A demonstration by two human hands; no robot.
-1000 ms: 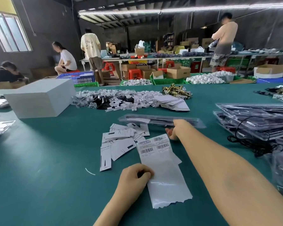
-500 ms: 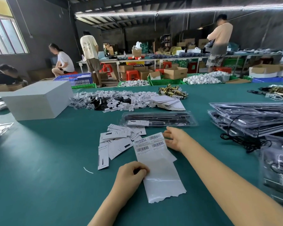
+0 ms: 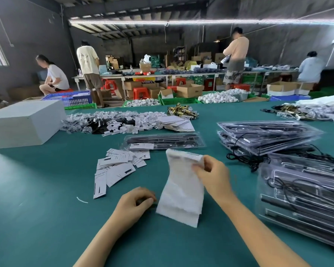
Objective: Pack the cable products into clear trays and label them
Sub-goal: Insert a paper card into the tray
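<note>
The green table (image 3: 37, 189) runs wide in front of me, in a dim workshop with other people at benches behind. My right hand (image 3: 213, 175) pinches the top corner of the label sheet (image 3: 181, 189) and has it lifted and curled back, its lower edge down near the cloth. My left hand (image 3: 135, 201) sits just beside that lower edge, fingers curled loosely; I cannot tell whether they hold anything, the fingertips being blurred. One packed tray (image 3: 164, 140) lies just beyond the sheet, with a heap of paper cards (image 3: 120, 164) to its left. A stack of trays (image 3: 266, 134) waits at the right, and more trays (image 3: 305, 199) lie nearer.

I judge the step to be peeling a barcode label off its backing. To do it well I would bend the backing sharply so a label corner lifts, pin the loose lower end with the left hand, take only the sticker's edge, then lay it flat on the tray without creasing.
</note>
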